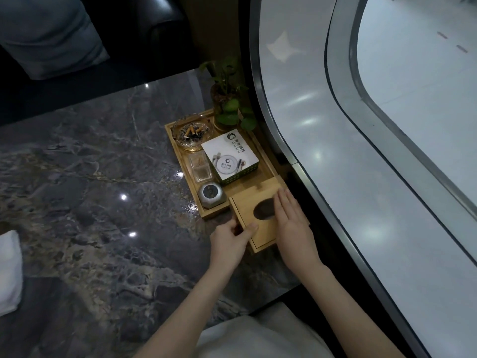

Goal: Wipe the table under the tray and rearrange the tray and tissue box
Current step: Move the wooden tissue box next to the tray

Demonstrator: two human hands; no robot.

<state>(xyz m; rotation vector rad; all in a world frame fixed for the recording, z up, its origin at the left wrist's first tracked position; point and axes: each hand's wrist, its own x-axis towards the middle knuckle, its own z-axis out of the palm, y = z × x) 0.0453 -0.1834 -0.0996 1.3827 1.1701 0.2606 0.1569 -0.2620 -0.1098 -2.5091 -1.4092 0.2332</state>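
A wooden tissue box (260, 202) with a dark oval slot lies on the dark marble table (103, 177), its far end against the near end of a wooden tray (180, 161). My left hand (228, 240) grips the box's near left corner, thumb on top. My right hand (291, 223) rests flat on the lid, fingers straight and beside the slot. On the tray stand a glass ashtray (193, 134) with cigarette butts, a white printed box (230, 156), a clear two-part holder (200, 166), a small grey round item (209, 195) and a potted plant (229, 104).
A folded white cloth (9, 272) lies at the table's left edge. A curved window ledge (335, 177) borders the table on the right. Dark seats with a grey cushion (46, 34) stand beyond the far edge. My light-coloured clothing (258, 334) shows at the bottom.
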